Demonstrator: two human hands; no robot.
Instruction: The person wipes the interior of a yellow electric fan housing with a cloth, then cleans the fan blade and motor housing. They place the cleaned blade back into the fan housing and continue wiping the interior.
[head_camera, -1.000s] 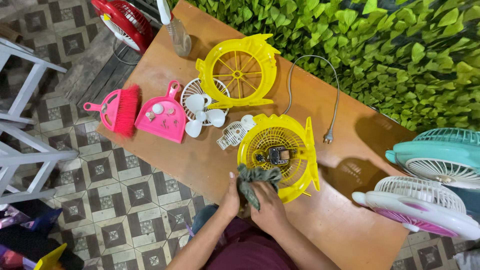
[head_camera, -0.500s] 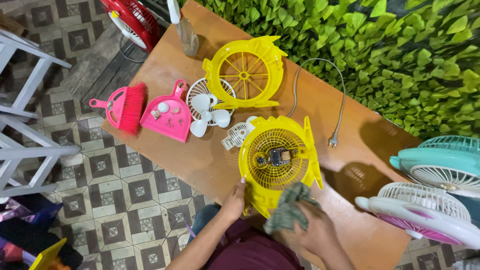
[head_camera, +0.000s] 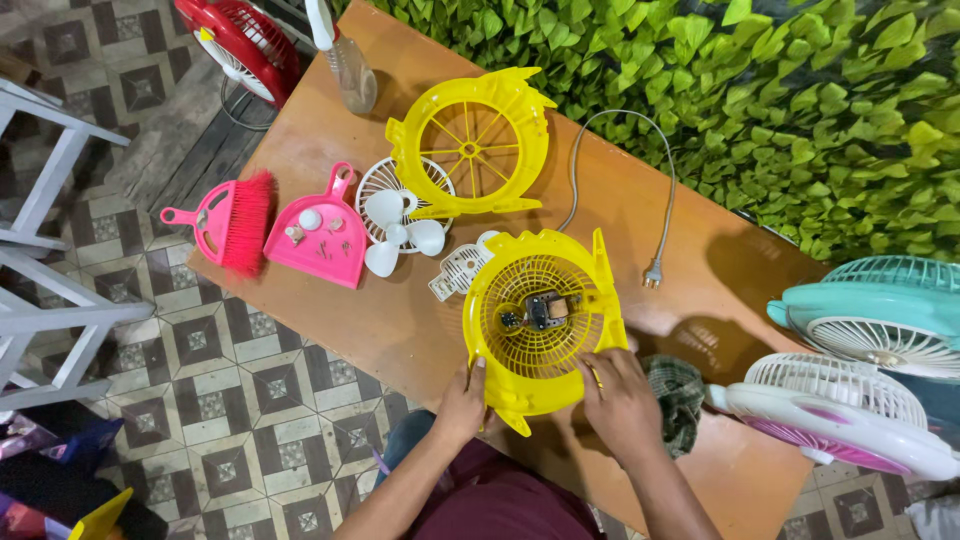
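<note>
Left hand (head_camera: 462, 402) grips the near-left rim of the yellow fan housing (head_camera: 540, 325), thumb on top, fingers under the edge. Right hand (head_camera: 618, 395) rests on the near-right rim, fingers spread and curled over it; holds the housing only. Housing lies flat near the counter (head_camera: 400, 330) front edge, grille up, small motor (head_camera: 540, 310) at its centre. A housing foot overhangs the front edge between the hands.

Grey-green rag (head_camera: 680, 395) lies loose on the counter just right of the right hand, touching neither hand.

Outward: white bracket (head_camera: 458, 272) touches the housing's far-left side. White fan blade (head_camera: 395, 235) sits on a white grille (head_camera: 400, 190), beside them the yellow front ring (head_camera: 472, 145), upright-tilted, well back. Grey cord (head_camera: 625, 170) loops from behind the housing, plug (head_camera: 652, 272) just right of it.

Pink dustpan (head_camera: 318, 235) holds a white knob and a few small screws. Pink brush (head_camera: 228, 222) lies left of it, right at the counter's left edge. Spray bottle (head_camera: 345, 60) stands at the far corner.

Open counter: bare strip left of the housing to the dustpan, bare patch right of the plug. Right end is crowded by a white-pink fan (head_camera: 840, 415) and a teal fan (head_camera: 880, 310). Red fan (head_camera: 235, 45) on the floor beyond the far corner. White frame (head_camera: 50, 260) stands off left on tiled floor. Leafy hedge (head_camera: 780, 100) runs along the counter's far side.
</note>
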